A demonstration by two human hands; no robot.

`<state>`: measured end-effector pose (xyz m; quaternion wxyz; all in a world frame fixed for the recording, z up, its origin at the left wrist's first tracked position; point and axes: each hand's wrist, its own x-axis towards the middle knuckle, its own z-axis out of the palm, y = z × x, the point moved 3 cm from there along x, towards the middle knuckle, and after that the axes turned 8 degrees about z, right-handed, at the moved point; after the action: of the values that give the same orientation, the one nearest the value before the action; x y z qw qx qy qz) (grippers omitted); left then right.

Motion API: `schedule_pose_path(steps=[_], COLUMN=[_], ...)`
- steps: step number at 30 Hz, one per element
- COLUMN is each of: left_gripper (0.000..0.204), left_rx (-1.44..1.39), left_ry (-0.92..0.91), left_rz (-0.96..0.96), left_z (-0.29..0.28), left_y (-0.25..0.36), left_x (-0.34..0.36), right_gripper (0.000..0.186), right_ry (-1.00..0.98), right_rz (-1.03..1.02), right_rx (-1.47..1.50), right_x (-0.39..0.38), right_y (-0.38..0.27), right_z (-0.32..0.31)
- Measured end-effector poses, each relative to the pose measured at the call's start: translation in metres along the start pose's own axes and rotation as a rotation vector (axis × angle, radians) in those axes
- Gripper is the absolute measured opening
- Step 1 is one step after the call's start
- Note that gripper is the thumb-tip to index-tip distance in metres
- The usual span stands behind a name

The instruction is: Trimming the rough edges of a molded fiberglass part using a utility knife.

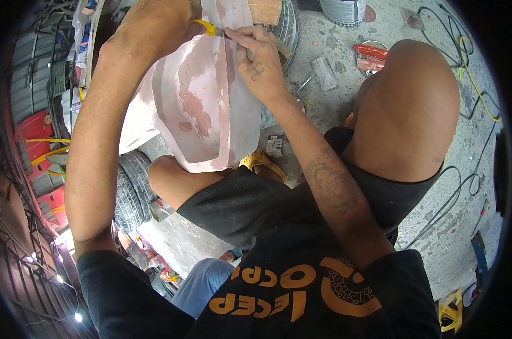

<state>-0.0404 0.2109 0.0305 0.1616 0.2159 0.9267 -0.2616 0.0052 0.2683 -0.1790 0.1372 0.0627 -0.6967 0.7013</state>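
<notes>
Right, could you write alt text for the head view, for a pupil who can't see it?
Seen from above, the left hand grips a yellow tool over a curved white panel patched with pink, with the right hand at the tool's other end. Tyres sit to the left; black cables lie on the grey floor to the right.

The pink-and-white panel (208,107) looks matt and chalky, the concrete floor (451,254) rough.

Right fingers (242,39) touch a yellow tool (208,27) over a panel (197,96).
</notes>
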Motion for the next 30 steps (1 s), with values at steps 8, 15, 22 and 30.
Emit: schedule_pose_path(steps=[8,15,22,30], left_gripper=[0.022,0.021,0.024,0.022], left_rx=[0.044,0.013,-0.018,0.029], left_ry=[-0.023,-0.073,0.070,0.168], left_rz=[0.030,-0.005,0.095,0.164], left_z=[-0.008,-0.001,0.013,0.019], left_y=[0.008,0.001,-0.008,0.003], left_x=[0.001,0.003,-0.010,-0.023], right_gripper=[0.047,0.048,0.047,0.046], right_ry=[-0.021,-0.053,-0.045,-0.046], right_rz=[0.096,0.105,0.087,0.097], right_rx=[0.056,0.088,0.087,0.100], right_x=[-0.008,-0.012,-0.016,-0.026], right_y=[0.003,0.002,0.000,-0.002], right_z=[0.004,0.002,0.001,-0.003])
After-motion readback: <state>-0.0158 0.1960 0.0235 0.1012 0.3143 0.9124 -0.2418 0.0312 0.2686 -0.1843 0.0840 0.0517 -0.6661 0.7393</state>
